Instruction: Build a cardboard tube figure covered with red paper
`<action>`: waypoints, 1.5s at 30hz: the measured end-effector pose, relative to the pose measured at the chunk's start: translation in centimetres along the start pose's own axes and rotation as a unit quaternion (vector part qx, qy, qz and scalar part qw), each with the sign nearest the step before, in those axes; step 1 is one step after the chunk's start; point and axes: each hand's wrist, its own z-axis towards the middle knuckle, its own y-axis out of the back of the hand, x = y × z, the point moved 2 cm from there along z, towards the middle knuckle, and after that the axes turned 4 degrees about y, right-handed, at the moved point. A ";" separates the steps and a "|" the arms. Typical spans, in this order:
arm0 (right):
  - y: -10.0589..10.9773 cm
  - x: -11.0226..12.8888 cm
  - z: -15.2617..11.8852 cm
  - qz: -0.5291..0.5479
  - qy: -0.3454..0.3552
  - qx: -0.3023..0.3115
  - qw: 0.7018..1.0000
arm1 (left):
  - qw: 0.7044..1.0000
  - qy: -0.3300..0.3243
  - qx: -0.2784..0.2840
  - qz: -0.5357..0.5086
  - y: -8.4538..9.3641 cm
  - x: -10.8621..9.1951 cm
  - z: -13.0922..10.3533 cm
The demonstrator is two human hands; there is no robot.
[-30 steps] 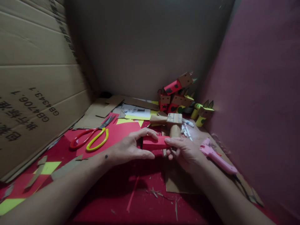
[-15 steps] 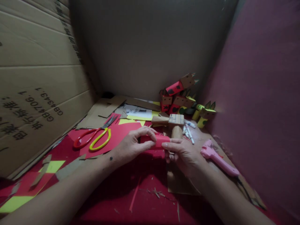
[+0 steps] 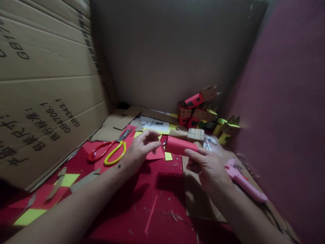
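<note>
Between the thumb and fingers of my right hand (image 3: 212, 167) is a piece of red paper (image 3: 180, 145), gripped at its right end and raised over the table. The paper looks bent or curled; its far side is hidden. Just left of it, my left hand (image 3: 142, 148) hangs with curled fingers apart, holding nothing and clear of the paper. Behind the red paper lies a cardboard piece with a printed block-shaped end (image 3: 196, 134). Scissors (image 3: 117, 145) with one red and one yellow handle rest on red sheets beside my left hand.
A tall cardboard wall (image 3: 50, 88) closes the left side. Right of my right hand lies a pink glue gun (image 3: 245, 184). Several red and yellow paper figures with cardboard heads (image 3: 196, 113) stand at the back. White markers (image 3: 207, 144) and a cardboard sheet (image 3: 195, 200) are nearby.
My left hand has let go of the red paper and drawn away to the left. My right hand has kept hold of it, now tilted and more exposed. The whole view has shifted slightly.
</note>
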 end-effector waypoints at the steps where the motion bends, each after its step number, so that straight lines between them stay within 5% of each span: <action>1: 0.0 0.1 0.0 0.002 0.001 0.001 1.000 | 1.000 0.010 -0.002 0.008 0.0 -0.1 0.0; 9: -0.3 -1.0 -0.3 -0.038 0.043 0.062 0.996 | 0.986 0.122 0.076 0.080 -1.3 0.1 -1.1; 18: -0.5 -1.9 -0.4 0.000 0.030 0.091 0.995 | 0.991 0.092 0.061 0.081 -1.5 0.0 -1.4; 24: -0.2 -1.7 -0.3 -0.019 0.109 0.094 0.989 | 0.987 0.112 0.101 0.048 -1.8 -0.3 -1.4; 30: -0.7 -1.0 -0.8 -0.089 0.202 0.100 0.970 | 0.982 0.169 0.086 0.024 -1.9 0.9 -1.4; 36: -0.4 -0.6 -0.5 -0.111 0.186 0.099 0.971 | 0.983 0.167 0.073 0.038 -1.3 0.8 -1.2; 40: -0.3 -0.8 -0.4 -0.118 0.191 0.088 0.971 | 0.988 0.126 0.074 0.048 -1.1 0.6 -0.9; 45: -1.3 -1.7 -0.9 -0.088 0.167 0.091 0.978 | 0.993 0.060 -0.016 0.099 -1.4 0.6 -0.9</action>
